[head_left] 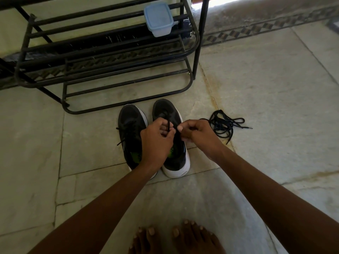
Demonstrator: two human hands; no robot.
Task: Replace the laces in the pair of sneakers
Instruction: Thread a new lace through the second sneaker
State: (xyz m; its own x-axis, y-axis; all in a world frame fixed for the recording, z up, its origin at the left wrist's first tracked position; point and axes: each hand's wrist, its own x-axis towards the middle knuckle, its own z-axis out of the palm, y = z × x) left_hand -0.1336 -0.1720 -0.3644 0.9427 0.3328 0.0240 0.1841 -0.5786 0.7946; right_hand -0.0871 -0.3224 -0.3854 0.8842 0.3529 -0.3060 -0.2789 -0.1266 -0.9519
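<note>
Bare toes [176,237] below, both hands pinch a sneaker's [171,138] lace [167,123]; lidded tub's [159,19] contents unclear.

The stone floor [256,85] carries two black sneakers [166,138] side by side. A loose black lace [224,125] lies just right of them. A black metal rack [102,57] stands behind.

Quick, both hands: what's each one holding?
Left hand: pinching the black lace of the right sneaker.
Right hand: fingers curled, apparently pinching the same lace.

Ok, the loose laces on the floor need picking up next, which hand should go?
Probably the right hand. The loose laces lie on the floor just beyond it, right of the right sneaker. The left hand would have to cross over; both now pinch that sneaker's lace.
</note>
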